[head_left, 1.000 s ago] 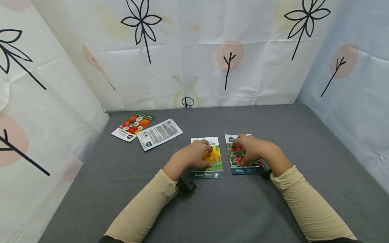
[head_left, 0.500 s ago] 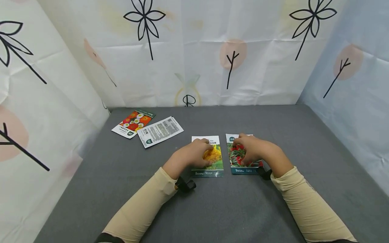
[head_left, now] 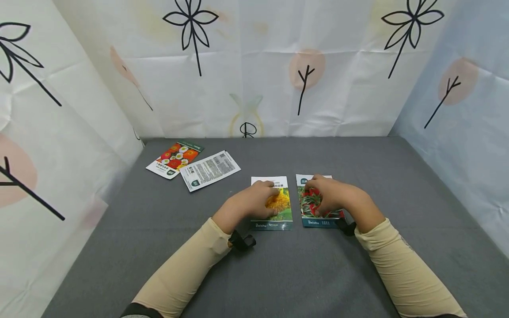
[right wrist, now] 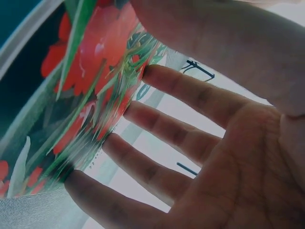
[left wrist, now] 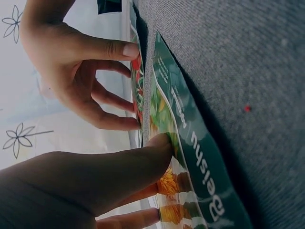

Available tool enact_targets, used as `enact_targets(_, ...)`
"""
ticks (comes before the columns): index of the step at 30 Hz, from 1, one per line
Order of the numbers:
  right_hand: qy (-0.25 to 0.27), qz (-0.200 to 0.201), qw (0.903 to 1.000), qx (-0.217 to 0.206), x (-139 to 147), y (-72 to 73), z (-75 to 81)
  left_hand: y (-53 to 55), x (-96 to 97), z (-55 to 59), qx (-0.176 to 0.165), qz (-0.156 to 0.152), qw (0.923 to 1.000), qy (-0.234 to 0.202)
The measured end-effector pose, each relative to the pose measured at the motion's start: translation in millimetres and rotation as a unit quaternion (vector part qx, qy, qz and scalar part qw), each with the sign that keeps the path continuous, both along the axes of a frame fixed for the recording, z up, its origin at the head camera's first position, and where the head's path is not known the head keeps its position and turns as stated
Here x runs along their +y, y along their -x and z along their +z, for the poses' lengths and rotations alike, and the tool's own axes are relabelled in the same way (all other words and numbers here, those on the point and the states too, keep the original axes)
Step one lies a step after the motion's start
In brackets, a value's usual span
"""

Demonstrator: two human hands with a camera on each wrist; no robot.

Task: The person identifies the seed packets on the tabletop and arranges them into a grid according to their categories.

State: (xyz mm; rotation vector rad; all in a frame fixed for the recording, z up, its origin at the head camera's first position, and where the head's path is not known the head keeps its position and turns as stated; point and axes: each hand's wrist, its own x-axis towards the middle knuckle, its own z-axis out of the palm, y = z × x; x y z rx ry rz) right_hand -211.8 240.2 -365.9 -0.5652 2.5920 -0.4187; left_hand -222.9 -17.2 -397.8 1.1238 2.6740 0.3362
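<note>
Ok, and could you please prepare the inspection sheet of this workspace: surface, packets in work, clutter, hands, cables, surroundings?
Surface: gray cloth with a small red speck.
Job's things: yellow-flower Beishu packet and red-flower Beishu packet, picture side up, narrow gap between them.
Clutter: at the far left, a text-side-up packet overlaps a corner of the orange-and-white-flower packet.
Hands: left hand touches the yellow-flower packet with thumb and fingers; right hand touches the red-flower packet.
Cables: nothing seen for certain; thin dark line near the far left corner is unclear.
Surroundings: pale backdrop with printed plants.
</note>
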Motion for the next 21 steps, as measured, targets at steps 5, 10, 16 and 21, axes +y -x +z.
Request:
enact_targets(5, 0.001, -0.003, 1.0, -0.003, 1.1, 0.3, -2.0, -1.0, 0.7, -1.0, -0.002, 0.007, 0.9999, 0.008)
enact_targets(10, 0.004, 0.004, 1.0, -0.008, 2.0, -0.2, -2.8, -1.9, 1.2, -1.6, -0.005, 0.013, 0.9998, 0.011)
enact_targets(16, 0.024, 0.014, 0.9992, -0.028, 2.4, -0.6, -2.9, -2.0, 0.7, -1.2, -0.003, 0.009, 0.9999, 0.009)
enact_targets(21, 0.0, 0.011, 0.9994, -0.034, 2.0, -0.5, -2.5, -1.4, 0.6, -1.3, 0.001, 0.007, 0.9999, 0.01)
